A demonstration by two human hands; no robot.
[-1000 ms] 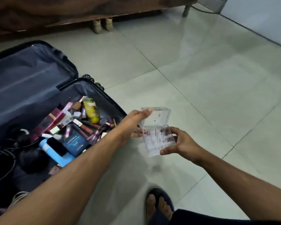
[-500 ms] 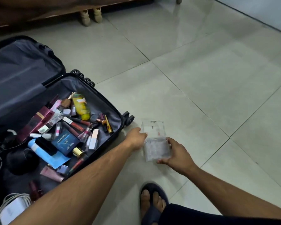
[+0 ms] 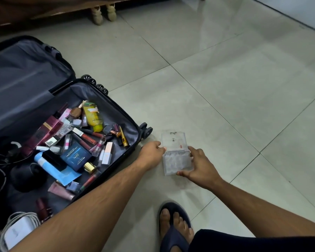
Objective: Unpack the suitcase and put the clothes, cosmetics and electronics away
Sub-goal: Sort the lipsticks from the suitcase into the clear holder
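Clear plastic box (image 3: 175,151) sits on the tiled floor (image 3: 225,106) just beside the open suitcase (image 3: 105,99). Left hand (image 3: 151,151) touches its side with curled fingers; right hand (image 3: 198,166) pinches its near edge. Cosmetics (image 3: 76,135) crowd the suitcase; a sandalled foot (image 3: 173,226) stands near.

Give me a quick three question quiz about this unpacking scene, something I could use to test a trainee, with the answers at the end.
1. True or false: the clear plastic box lies inside the open suitcase.
2. Which hand grips the box's near right corner? A) left hand B) right hand
3. Fill in: the yellow tube lies in the suitcase's ____ half, the one nearer the box.

Key: 1. false, it sits on the tiled floor beside the suitcase; 2. B; 3. right.
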